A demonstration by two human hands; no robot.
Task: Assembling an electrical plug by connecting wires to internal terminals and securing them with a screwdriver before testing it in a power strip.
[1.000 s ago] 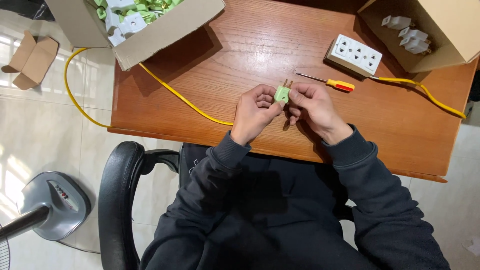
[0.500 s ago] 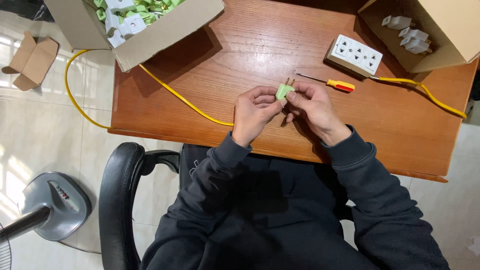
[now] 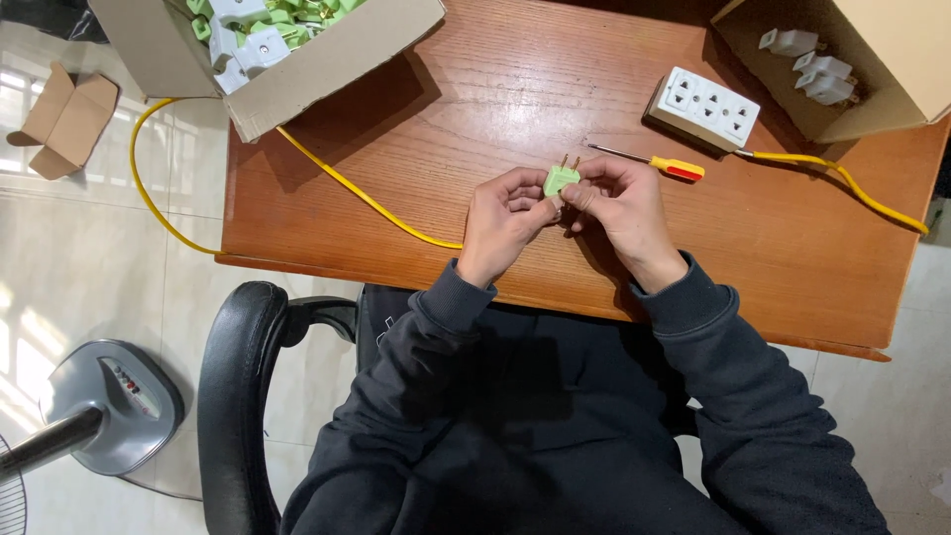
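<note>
Green plug [image 3: 561,179] at frame centre, held just above the wooden table [image 3: 475,129]. Pinched between both hands: left hand [image 3: 507,220] gripping from lower left, right hand [image 3: 616,203] from the right, fingertips of both closed narrow on the plug body. Two metal prongs pointing toward the top of frame, tilted slightly right. Long axis roughly vertical in frame, prongs at upper end, body end buried in the fingers. Lower end of plug hidden, so cannot tell what is attached there.

Yellow cable [image 3: 337,178] running diagonally from upper left to the left hand, looping off the table's left edge. Small screwdriver [image 3: 654,162] with yellow-red handle lying just right of the right hand, shaft pointing left. White power strip [image 3: 703,106] upper right, yellow lead trailing off right. Cardboard box [image 3: 297,69] of green and white plug parts at upper left; second box [image 3: 882,69] with white plugs at upper right. Black chair arm [image 3: 238,396] lower left, fan base [image 3: 104,406] on the floor.
</note>
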